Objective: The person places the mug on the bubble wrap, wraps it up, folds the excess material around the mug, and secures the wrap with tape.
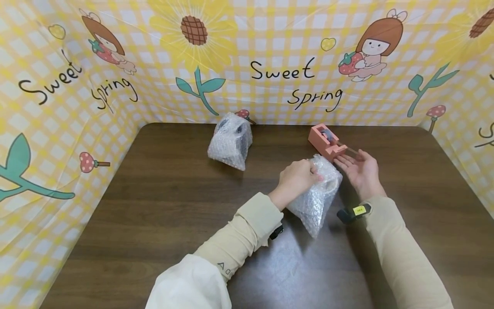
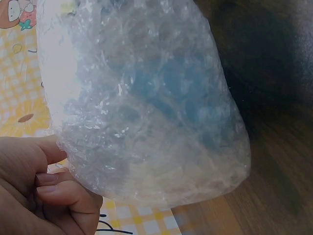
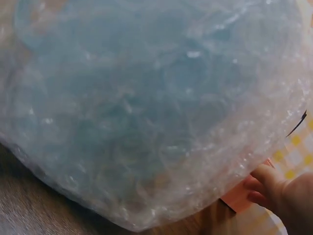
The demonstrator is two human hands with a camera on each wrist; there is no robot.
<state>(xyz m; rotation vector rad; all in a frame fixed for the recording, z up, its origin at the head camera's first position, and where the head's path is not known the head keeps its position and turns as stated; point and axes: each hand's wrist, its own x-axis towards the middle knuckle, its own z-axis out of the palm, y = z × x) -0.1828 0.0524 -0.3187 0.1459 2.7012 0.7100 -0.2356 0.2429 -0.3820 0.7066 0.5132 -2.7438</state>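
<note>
My left hand [image 1: 296, 180] pinches the top of a bubble-wrapped package [image 1: 314, 206], which stands on the table. Something pale blue shows blurred through the wrap [image 2: 171, 98] in the left wrist view. Just beyond it is a pink tape dispenser [image 1: 326, 141] with a roll inside. A thin strip of tape [image 1: 350, 149] stretches from the dispenser to my right hand [image 1: 364, 171], where thumb and fingers hold its end. The other fingers reach out beside the dispenser's front. In the right wrist view, the package covers most of the frame and partly hides the dispenser [image 3: 237, 198].
Another bubble-wrapped package [image 1: 230, 141] stands at the back of the brown wooden table [image 1: 154, 223], left of centre. Yellow checked cloth [image 1: 266, 47] printed with flowers and lettering rises behind the table and along its sides.
</note>
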